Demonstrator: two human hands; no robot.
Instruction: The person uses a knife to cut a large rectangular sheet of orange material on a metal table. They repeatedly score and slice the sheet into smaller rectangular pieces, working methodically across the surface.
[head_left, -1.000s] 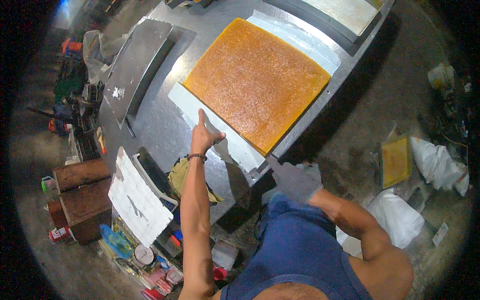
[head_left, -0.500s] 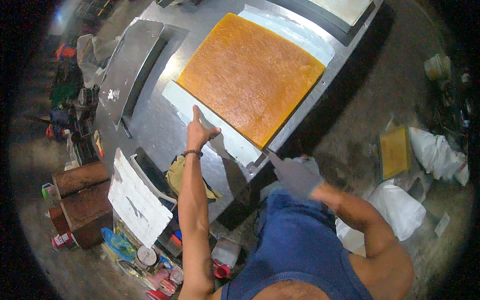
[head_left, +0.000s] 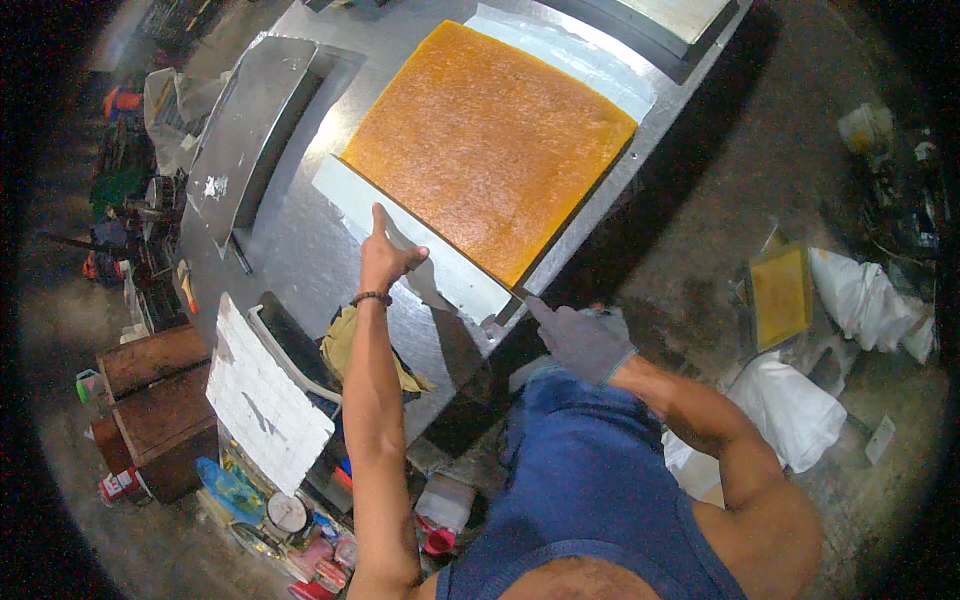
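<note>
A thick orange-brown slab [head_left: 490, 150] with a glossy, textured top lies on a metal table [head_left: 290, 235]. Pale strips show along two of its sides; the nearer pale strip [head_left: 430, 255] is under my left hand [head_left: 385, 256]. That hand is bare, with a dark beaded bracelet; its index finger and thumb are stretched apart near the slab's front edge. At the slab's nearest corner is my right hand [head_left: 582, 345] in a grey glove, index finger extended and the others curled. A thin dark tip shows ahead of that finger; the rest is hidden.
A grey metal tray [head_left: 245, 140] lies at the table's left. A white board [head_left: 265, 395] and a khaki cloth [head_left: 360, 350] are beside my left forearm. Brown wooden boxes [head_left: 165, 420] stand on the left. White sacks [head_left: 785, 410] and a yellow panel [head_left: 780, 297] lie on the right floor.
The whole scene sits slightly further left in view. Both hands keep nearly the same places against the slab, which has not visibly moved on the table.
</note>
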